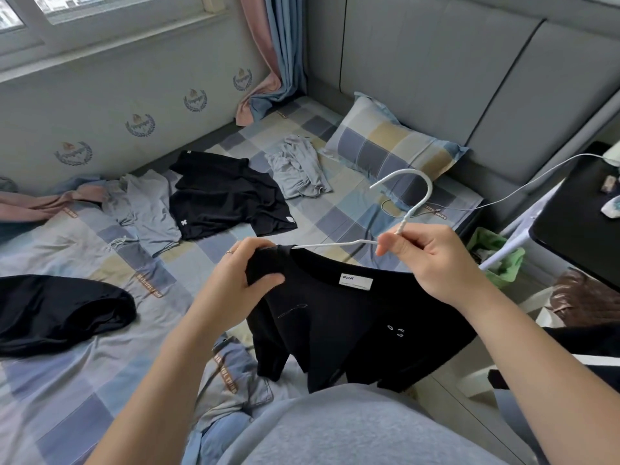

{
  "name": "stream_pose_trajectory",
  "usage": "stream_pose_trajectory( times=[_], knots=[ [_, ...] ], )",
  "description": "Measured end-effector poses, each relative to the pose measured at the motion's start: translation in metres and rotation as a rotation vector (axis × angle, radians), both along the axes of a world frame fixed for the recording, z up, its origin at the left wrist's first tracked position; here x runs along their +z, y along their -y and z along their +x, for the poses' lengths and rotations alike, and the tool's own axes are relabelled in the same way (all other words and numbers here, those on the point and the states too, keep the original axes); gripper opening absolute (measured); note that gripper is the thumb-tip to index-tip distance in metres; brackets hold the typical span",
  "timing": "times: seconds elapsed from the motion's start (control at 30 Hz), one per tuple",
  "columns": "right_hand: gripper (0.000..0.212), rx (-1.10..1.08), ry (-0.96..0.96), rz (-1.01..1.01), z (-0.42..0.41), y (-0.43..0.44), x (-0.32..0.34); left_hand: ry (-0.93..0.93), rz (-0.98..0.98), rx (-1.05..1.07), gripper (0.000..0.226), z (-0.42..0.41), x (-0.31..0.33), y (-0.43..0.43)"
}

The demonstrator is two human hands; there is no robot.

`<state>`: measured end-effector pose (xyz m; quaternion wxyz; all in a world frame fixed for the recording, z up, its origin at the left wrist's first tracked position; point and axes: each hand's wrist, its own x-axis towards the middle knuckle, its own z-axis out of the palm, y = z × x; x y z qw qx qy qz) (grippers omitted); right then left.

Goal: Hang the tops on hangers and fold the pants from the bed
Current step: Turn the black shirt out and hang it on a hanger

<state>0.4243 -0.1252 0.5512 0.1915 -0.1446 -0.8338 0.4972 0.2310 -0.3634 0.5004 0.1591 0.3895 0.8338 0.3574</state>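
Observation:
A black top [349, 323] with a white neck label hangs in front of me over the bed [355, 209]. A white hanger [414, 203] sits partly inside its collar, hook up. My right hand [432, 260] grips the hanger at the base of the hook. My left hand [248, 273] pinches the top's left shoulder where the hanger arm enters it. On the checked sheet lie another black top [221, 196], a grey garment [147, 209] beside it, a crumpled grey garment [298, 166] farther back, and a black garment [57, 310] at the left.
A checked pillow [392, 146] lies against the grey headboard. A white cable [503, 193] runs from the bed to a dark bedside table [577, 209] at the right. A green-lined bin [496, 253] stands beside the bed. Curtains [278, 62] hang in the corner.

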Motion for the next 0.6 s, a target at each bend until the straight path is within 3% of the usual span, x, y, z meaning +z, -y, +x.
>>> stream_pose_trajectory(
  times=[0.07, 0.17, 0.37, 0.5, 0.6],
  knots=[
    [0.031, -0.011, -0.04, 0.025, 0.004, -0.005, 0.0, 0.028, -0.034, 0.102, 0.034, -0.001, -0.009, 0.002],
    [0.039, -0.016, -0.056, 0.005, 0.014, -0.014, -0.002, -0.078, 0.041, 0.28, 0.024, -0.002, -0.014, 0.007],
    [0.02, 0.04, 0.149, 0.016, 0.023, -0.013, -0.018, -0.276, 0.298, 0.267, 0.026, 0.01, 0.006, 0.004],
    [0.012, -0.02, 0.038, 0.025, 0.018, -0.002, -0.021, -0.308, 0.356, 0.224, 0.026, 0.01, 0.01, 0.0],
    [0.024, 0.023, -0.067, 0.042, 0.02, 0.005, -0.015, -0.283, 0.325, 0.276, 0.027, 0.004, 0.006, 0.003]
  ],
)
